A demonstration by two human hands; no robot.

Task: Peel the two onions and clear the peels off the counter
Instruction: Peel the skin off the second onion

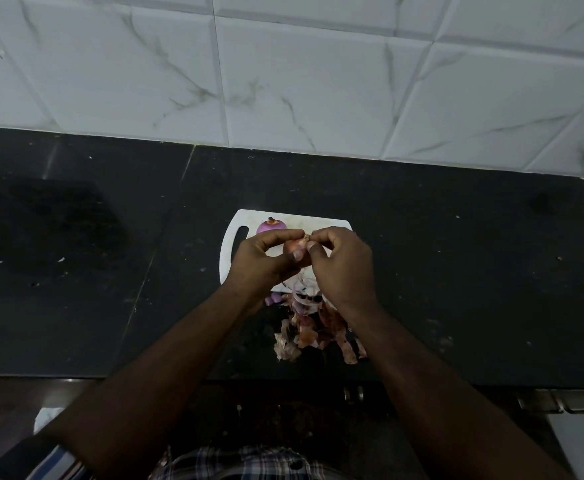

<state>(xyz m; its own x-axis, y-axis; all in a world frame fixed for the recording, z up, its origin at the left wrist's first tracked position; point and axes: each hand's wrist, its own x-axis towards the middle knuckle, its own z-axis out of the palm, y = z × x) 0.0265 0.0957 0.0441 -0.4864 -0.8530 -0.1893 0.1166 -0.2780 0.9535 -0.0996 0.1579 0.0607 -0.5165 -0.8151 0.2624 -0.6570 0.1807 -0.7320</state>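
A brown-skinned onion (pixel 292 248) is held above the white cutting board (pixel 228 251). My left hand (pixel 262 258) grips it from the left, thumb across its front. My right hand (pixel 342 261) pinches the dry tip of the onion between thumb and fingers. A peeled purple onion (pixel 270 226) sits on the far part of the board, just behind my left hand. A heap of brown and purple peels (pixel 313 332) lies on the black counter below the board, between my forearms.
The black counter (pixel 474 271) stretches to both sides and meets a white marble-tiled wall (pixel 301 81) at the back. The counter's front edge runs under my forearms, with metal drawer handles (pixel 564 400) lower right. A small purple onion piece (pixel 272 298) lies by the board's near edge.
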